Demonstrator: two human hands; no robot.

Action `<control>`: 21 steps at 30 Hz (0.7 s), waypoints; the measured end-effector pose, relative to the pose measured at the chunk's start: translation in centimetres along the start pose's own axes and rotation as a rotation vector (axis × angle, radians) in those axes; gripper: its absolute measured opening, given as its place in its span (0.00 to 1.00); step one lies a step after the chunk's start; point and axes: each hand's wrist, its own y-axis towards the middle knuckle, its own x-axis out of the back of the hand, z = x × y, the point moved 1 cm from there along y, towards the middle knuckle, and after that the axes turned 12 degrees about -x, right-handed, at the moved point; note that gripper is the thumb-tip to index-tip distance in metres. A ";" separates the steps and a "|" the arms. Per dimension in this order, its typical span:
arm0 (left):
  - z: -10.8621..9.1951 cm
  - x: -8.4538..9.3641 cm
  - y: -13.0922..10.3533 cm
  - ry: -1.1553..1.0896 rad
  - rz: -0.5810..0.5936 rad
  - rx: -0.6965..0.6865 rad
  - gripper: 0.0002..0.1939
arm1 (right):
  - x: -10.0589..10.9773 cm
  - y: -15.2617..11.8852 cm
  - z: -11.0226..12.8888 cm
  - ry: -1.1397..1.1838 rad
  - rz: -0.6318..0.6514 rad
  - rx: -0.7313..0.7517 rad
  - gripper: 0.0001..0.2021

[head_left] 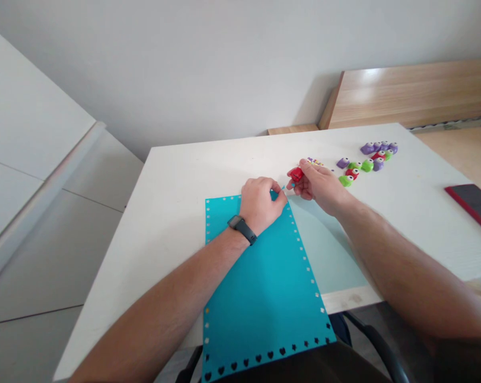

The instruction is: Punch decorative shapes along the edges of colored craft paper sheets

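Note:
A blue sheet of paper (264, 282) lies on the table, with small shapes punched out along its edges. My left hand (263, 202), with a dark watch on its wrist, rests on the far end of the sheet. Its thumb and forefinger pinch the sheet near the far right corner. Just to the right, my right hand (318, 183) is closed around a small red craft punch (296, 174), held above the table. A tiny blue bit (293, 185) shows by the right fingers. Part of the punch is hidden by the hand.
Several purple, green and red craft punches (367, 165) are grouped at the back right. Colourful punched-out bits (314, 161) lie behind my right hand. A dark phone-like object with a red edge (474, 205) is at the right. The white table (176, 175) stands near a wall.

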 end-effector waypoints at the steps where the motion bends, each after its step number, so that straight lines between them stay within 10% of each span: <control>1: 0.0 0.0 0.0 0.005 0.005 0.002 0.03 | 0.0 -0.1 0.1 0.016 0.012 -0.002 0.26; 21: -0.2 0.4 0.0 -0.037 -0.180 -0.075 0.05 | -0.2 -0.7 0.7 0.118 0.109 -0.154 0.23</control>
